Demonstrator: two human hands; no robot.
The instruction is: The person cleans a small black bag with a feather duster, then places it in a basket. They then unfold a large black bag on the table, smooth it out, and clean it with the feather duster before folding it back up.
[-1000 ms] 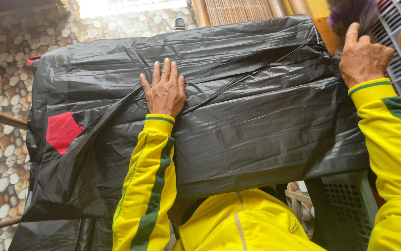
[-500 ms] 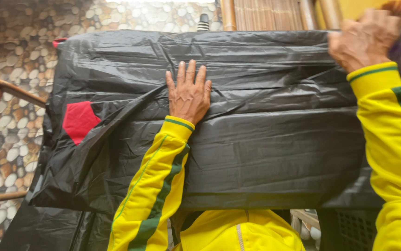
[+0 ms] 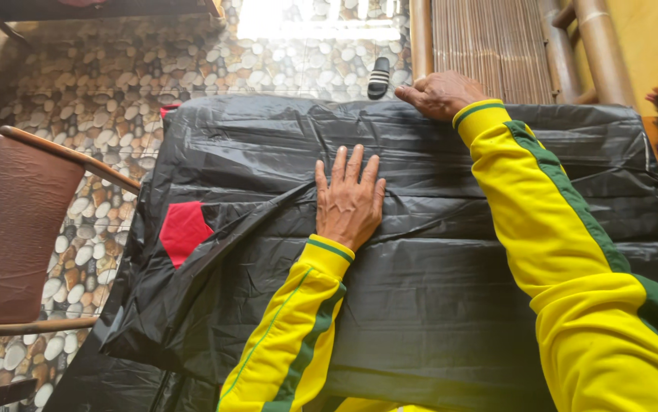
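Black plastic sheeting lies draped over a flat raised surface, hanging down at the left edge, where a red patch shows through. On its middle the left hand presses flat, fingers spread wide. At the sheeting's far edge the right hand rests with fingers curled; whether it pinches the plastic I cannot tell. A brown chair stands to the left on the pebble floor.

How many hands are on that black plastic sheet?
2. The left hand lies flat, fingers spread, mid-sheet on the black plastic sheet; the right hand rests at its far edge.
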